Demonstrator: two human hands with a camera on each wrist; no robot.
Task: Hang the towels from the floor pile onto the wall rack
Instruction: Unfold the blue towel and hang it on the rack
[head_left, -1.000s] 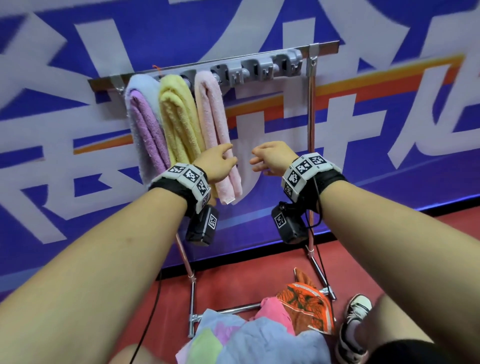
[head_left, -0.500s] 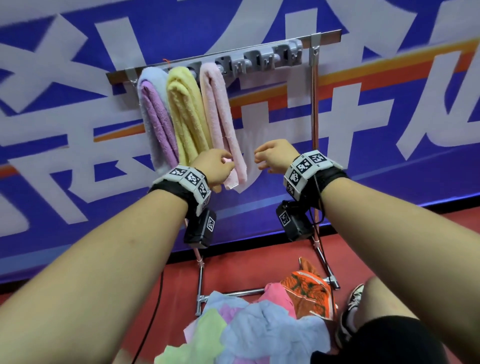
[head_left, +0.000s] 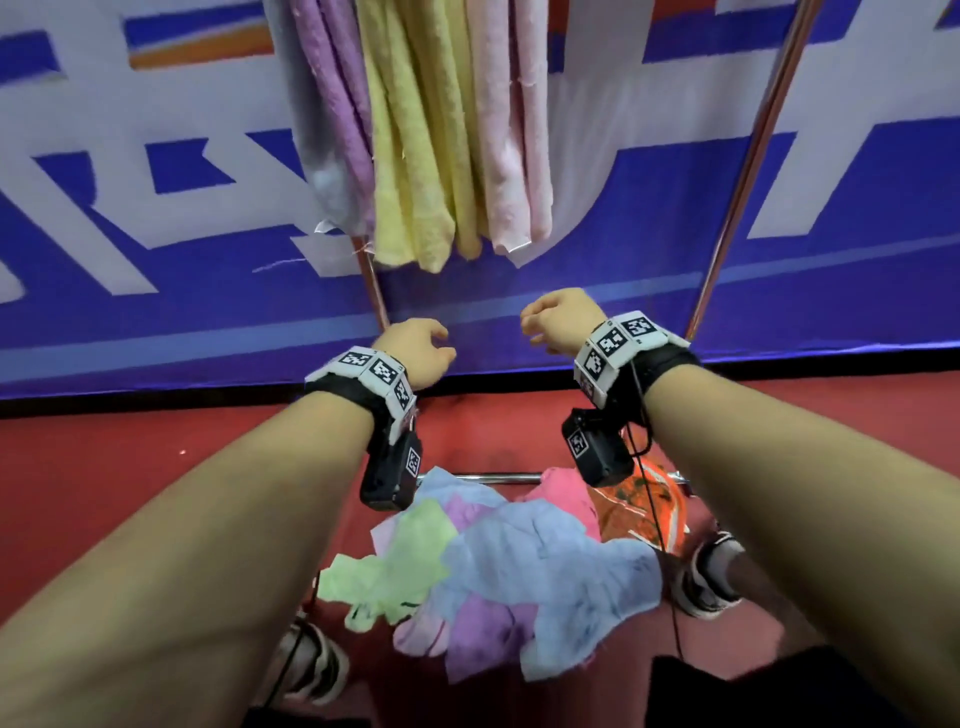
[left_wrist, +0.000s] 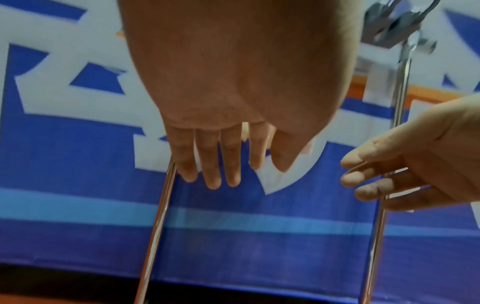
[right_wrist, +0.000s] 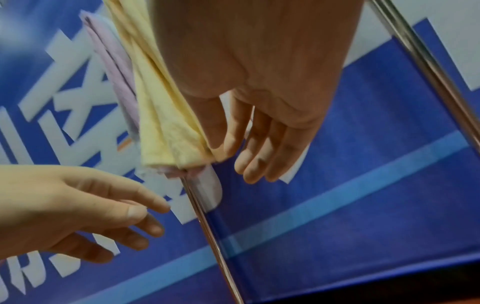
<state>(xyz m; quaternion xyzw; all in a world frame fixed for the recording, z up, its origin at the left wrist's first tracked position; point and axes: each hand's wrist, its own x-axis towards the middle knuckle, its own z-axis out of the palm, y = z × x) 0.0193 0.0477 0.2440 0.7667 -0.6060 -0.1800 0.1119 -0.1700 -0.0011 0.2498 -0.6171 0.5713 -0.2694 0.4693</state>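
Note:
Three towels hang side by side from the rack, whose top is out of frame: lavender (head_left: 332, 130), yellow (head_left: 415, 156) and pink (head_left: 514, 130). My left hand (head_left: 431, 348) and right hand (head_left: 540, 322) hover empty just below their lower ends, above the floor pile (head_left: 545, 561). The left wrist view shows the left hand (left_wrist: 246, 176) with straight fingers pointing down, touching nothing. In the right wrist view the right hand (right_wrist: 236, 162) is relaxed beside the yellow towel (right_wrist: 166, 123). The pile holds light blue, green (head_left: 395, 566), purple, pink and orange-patterned (head_left: 644, 509) cloths.
The rack's chrome poles (head_left: 748, 156) (head_left: 374, 291) rise in front of a blue and white banner. Its base bar (head_left: 493, 475) lies on the red floor behind the pile. My shoes (head_left: 711, 577) (head_left: 311, 665) flank the pile, and a black cable hangs from my right wrist.
Both hands have dropped from the pink towel's lower end to below the hanging towels. The view has tilted down, so the pile fills more of it.

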